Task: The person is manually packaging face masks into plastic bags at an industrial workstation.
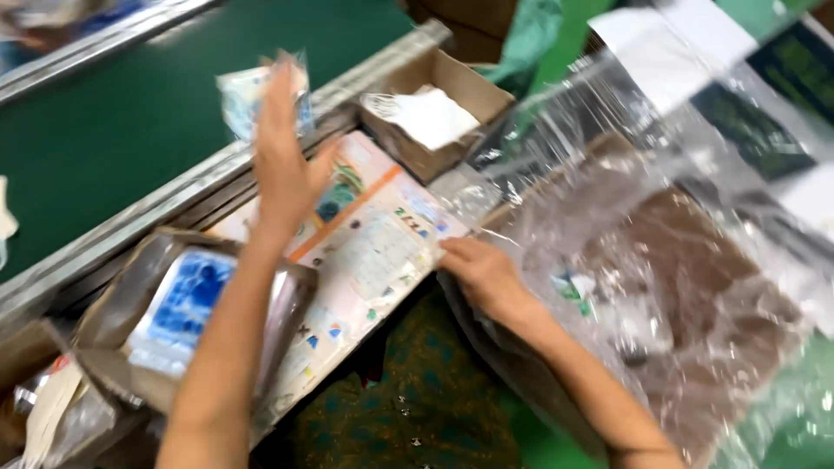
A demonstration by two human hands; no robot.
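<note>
My left hand (282, 165) is raised over the edge of the green conveyor belt (113, 113), fingers closed around a small pale-blue plastic packet (252, 95), held high so it clears the clutter below (the picture is blurred there, so the packet's print is lost to me). My right hand (486, 278) lies on the near corner of a large colourful printed cardboard sheet (373, 243), fingers curled down and pinning it flat against the bench rather than gripping it; it sits just where the big crinkled clear plastic bag (660, 226) begins, and the bag drapes over brown cardboard at my right, so the hand also keeps the two apart. By count: one packet in hand, one printed sheet, one clear bag, and two open brown cardboard boxes, one (434, 113) beyond the sheet holding white pieces, one (182, 304) near my left forearm holding blue-and-white packets.
</note>
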